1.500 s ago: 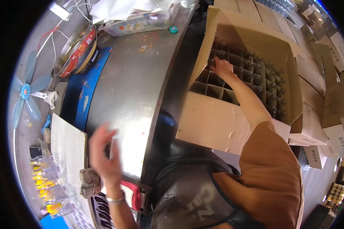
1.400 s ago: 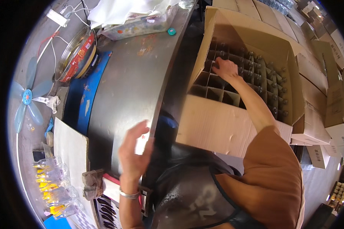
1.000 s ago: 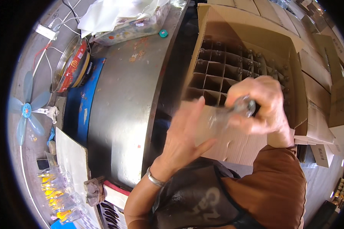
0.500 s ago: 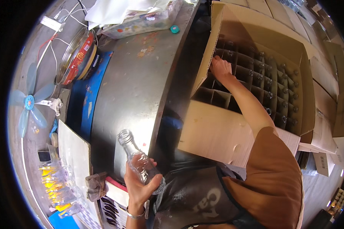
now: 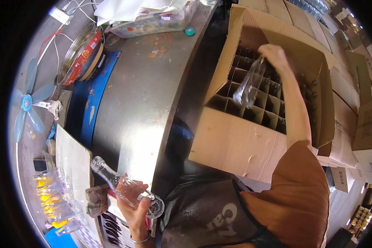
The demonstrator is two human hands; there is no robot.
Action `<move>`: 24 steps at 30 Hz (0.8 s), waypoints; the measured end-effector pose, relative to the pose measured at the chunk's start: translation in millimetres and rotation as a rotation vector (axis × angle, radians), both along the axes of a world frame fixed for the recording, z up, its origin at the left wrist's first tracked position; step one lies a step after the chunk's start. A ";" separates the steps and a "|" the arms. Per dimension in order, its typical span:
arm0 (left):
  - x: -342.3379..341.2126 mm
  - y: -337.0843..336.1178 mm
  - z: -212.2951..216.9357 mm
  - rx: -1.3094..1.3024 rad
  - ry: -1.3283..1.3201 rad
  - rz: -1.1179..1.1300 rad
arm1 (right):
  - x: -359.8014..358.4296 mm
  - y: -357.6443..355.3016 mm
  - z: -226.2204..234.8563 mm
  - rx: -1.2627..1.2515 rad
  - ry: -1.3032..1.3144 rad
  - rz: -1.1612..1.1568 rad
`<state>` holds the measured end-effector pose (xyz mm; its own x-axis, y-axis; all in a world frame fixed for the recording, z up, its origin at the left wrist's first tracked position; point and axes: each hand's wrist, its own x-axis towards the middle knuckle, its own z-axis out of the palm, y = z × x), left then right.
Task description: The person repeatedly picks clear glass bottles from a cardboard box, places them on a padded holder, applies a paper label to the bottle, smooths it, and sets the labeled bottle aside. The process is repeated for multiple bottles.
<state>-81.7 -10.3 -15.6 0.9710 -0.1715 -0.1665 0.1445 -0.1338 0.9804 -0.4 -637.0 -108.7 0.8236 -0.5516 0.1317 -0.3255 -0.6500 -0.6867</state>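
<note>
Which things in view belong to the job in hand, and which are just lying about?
In use:
glass bottle in left hand
second glass bottle in right hand
divided carton

Apparently just lying about:
blue-bladed fan
teal round object
plastic bin
papers

Right hand [image 5: 273,55] forward, left [image 5: 133,203] low

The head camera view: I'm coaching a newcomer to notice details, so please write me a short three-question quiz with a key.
1. What is in the left grip?
2. True or false: the right grip is empty.
3. What splits the inside of the open carton into cells: (a) foam sheets, (b) cardboard dividers, (c) folded cloth?

Key:
1. A clear glass bottle, tilted, its neck toward the left of the picture.
2. False: the right grip holds a second clear bottle by its narrow end.
3. b
</note>
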 end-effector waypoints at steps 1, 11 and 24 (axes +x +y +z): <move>-1.7 2.7 -0.9 0.006 0.000 0.014 | 8.7 6.6 -24.2 -0.071 0.075 0.036; -29.6 83.8 -21.0 -0.094 0.019 0.250 | 82.2 -97.9 -162.9 -0.769 0.381 0.434; -69.5 196.6 -59.6 -0.348 0.040 0.585 | 51.5 -71.1 -50.5 -0.564 0.430 0.242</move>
